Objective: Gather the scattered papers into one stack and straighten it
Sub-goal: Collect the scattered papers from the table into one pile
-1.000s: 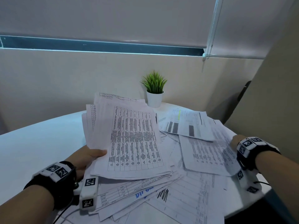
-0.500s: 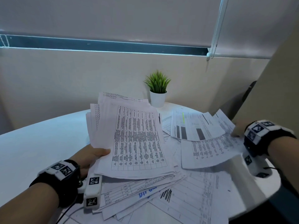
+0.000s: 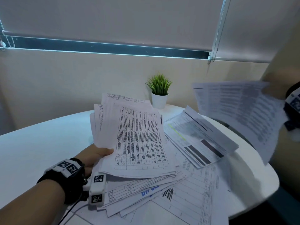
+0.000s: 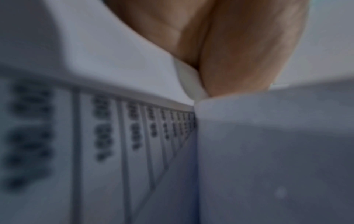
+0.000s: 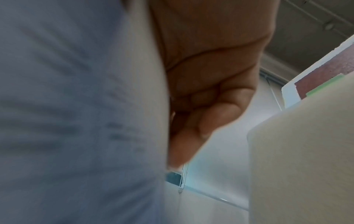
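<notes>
Since half a second earlier, the right hand (image 3: pixel 272 88) had swung its sheets (image 3: pixel 240 111) up off the table (image 3: pixel 32 143) and into the air at the right edge, blurred with speed, while the bundle (image 3: pixel 138 140) stayed put in the left hand (image 3: pixel 95 155). Nearest, loose papers (image 3: pixel 186 197) lay fanned across the table's front; one bore blue lettering and a black scribble, neither readable. Just above them the left hand pinched the bundle's lower left corner, thumb on top, its top page a printed table too small to read. Beyond it to the right another sheet (image 3: pixel 199 135) with grey bars and a yellow-green streak overlapped the spread. The right hand's fingers curled round the edge of the lifted sheets. Held by one edge and moving fast, those could well fold, slip or sweep neighbours off the table; the corner-held bundle looked liable to splay. Farthest back stood a plant (image 3: pixel 159 91).
</notes>
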The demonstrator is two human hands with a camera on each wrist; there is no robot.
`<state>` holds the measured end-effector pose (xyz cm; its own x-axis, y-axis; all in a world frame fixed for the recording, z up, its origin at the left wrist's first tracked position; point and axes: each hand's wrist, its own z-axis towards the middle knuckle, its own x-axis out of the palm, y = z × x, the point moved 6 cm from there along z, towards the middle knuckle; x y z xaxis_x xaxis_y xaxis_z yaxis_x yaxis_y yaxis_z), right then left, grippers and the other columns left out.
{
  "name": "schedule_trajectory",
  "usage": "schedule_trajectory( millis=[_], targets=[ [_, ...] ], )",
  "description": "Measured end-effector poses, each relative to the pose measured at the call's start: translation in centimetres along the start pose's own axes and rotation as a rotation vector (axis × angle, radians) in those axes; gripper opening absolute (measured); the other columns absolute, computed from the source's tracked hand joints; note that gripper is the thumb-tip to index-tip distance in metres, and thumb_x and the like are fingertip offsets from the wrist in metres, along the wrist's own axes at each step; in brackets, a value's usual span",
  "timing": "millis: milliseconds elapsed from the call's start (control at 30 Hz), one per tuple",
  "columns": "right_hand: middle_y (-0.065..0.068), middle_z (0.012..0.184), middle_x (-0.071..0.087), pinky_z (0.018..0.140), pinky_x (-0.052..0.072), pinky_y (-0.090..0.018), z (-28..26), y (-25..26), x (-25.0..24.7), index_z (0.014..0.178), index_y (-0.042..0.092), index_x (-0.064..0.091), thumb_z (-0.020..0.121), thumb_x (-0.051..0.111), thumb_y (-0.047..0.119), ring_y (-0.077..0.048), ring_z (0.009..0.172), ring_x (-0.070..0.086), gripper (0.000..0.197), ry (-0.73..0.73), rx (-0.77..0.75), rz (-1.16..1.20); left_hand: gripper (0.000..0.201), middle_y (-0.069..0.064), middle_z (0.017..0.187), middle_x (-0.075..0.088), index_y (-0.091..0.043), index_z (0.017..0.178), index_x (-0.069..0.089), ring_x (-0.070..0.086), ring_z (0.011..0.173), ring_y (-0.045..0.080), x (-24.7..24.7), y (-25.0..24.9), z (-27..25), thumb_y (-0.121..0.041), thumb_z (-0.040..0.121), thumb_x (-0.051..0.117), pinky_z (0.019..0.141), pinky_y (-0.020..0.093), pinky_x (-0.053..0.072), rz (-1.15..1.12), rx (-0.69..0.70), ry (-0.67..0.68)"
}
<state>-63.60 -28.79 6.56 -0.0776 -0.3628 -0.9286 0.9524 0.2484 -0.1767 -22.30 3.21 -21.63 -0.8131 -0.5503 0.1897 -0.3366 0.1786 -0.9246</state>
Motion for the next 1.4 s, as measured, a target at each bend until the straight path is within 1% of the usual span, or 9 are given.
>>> schedule_trajectory(
  millis=[233,500,667,833,933,1100,1233,1300,1400],
  targets=[
    [-0.017,0.068,0.056,0.062,0.046,-0.037,-4.0,4.3,-4.8,0.068,0.005,0.056,0.088,0.052,0.015,-0.035,0.066,0.055,0.022,-0.267,-0.047,0.366,0.039,0.029,0.121,0.065,0.002,0.13,0.055,0.062,0.113,0.045,0.0,0.0,0.1,0.007,0.092,0.051,0.099,0.058,0.046,-0.006,0.01,-0.001],
    [-0.004,0.057,0.047,0.041,0.038,-0.015,-7.6,12.2,0.6,0.064,0.013,0.048,0.091,0.062,0.017,-0.014,0.046,0.054,0.03,0.022,-0.032,1.198,0.037,0.027,0.12,0.066,0.003,0.129,0.056,0.064,0.11,0.043,0.0,-0.1,-0.1,0.006,0.092,0.051,0.094,0.054,0.051,0.002,0.008,-0.001],
    [-0.016,0.098,0.068,0.08,0.051,-0.04,-8.7,19.8,7.9,0.092,0.01,0.062,0.087,0.064,0.023,-0.03,0.081,0.062,0.014,0.384,-0.088,1.228,0.035,0.027,0.118,0.067,0.003,0.127,0.057,0.066,0.106,0.041,0.3,-0.1,-0.2,0.004,0.092,0.053,0.082,0.047,0.057,0.01,0.021,0.031],
    [-0.011,0.105,0.057,0.068,0.04,-0.026,-11.8,25.3,12.3,0.102,0.006,0.054,0.094,0.055,0.021,-0.025,0.092,0.055,0.017,0.573,-0.148,0.877,0.031,0.038,0.121,0.059,0.011,0.12,0.059,0.066,0.097,0.04,0.0,-0.2,-0.1,0.005,0.091,0.053,0.089,0.052,0.053,-0.012,0.066,0.035],
    [-0.015,0.115,0.06,0.065,0.042,-0.027,-12.5,26.3,14.3,0.116,0.005,0.047,0.087,0.063,0.017,-0.025,0.089,0.056,0.035,0.553,-0.053,0.968,0.045,0.023,0.089,0.073,0.006,0.101,0.064,0.072,0.072,0.026,0.3,-0.6,-0.8,-0.008,0.059,0.074,0.063,0.038,0.061,0.06,0.118,0.016],
    [-0.008,0.111,0.058,0.067,0.049,-0.03,-13.2,26.1,14.7,0.136,0.008,0.036,0.087,0.067,0.022,-0.022,0.088,0.061,0.06,0.695,0.019,1.159,0.029,0.022,0.104,0.068,0.011,0.125,0.052,0.051,0.116,0.048,-1.8,0.7,1.5,0.002,0.1,0.04,0.091,0.046,0.046,-0.099,0.058,0.021],
    [-0.008,0.118,0.059,0.068,0.047,-0.029,-13.7,26.1,14.9,0.132,0.009,0.042,0.086,0.07,0.024,-0.025,0.096,0.061,0.056,0.734,-0.057,1.087,0.046,0.024,0.088,0.07,0.004,0.088,0.074,0.071,0.074,0.033,2.3,-0.7,-2.5,-0.013,0.051,0.094,0.061,0.037,0.058,-0.039,0.025,0.195],
    [-0.011,0.114,0.062,0.075,0.054,-0.038,-13.7,26.3,15.5,0.128,0.01,0.043,0.082,0.074,0.014,-0.028,0.096,0.064,0.055,0.69,-0.012,1.206,0.059,0.025,0.1,0.071,0.001,0.103,0.072,0.073,0.085,0.035,2.5,-1.0,-2.3,-0.024,0.055,0.094,0.069,0.042,0.059,-0.057,0.074,0.185],
    [-0.013,0.11,0.063,0.087,0.054,-0.051,-13.7,27.0,15.9,0.123,0.012,0.041,0.076,0.077,0.01,-0.032,0.098,0.065,0.059,0.622,0.021,1.282,0.054,0.02,0.123,0.067,-0.012,0.129,0.061,0.064,0.114,0.039,1.2,-0.8,-1.4,-0.048,0.089,0.057,0.099,0.058,0.047,-0.239,0.054,0.068]
  ],
)
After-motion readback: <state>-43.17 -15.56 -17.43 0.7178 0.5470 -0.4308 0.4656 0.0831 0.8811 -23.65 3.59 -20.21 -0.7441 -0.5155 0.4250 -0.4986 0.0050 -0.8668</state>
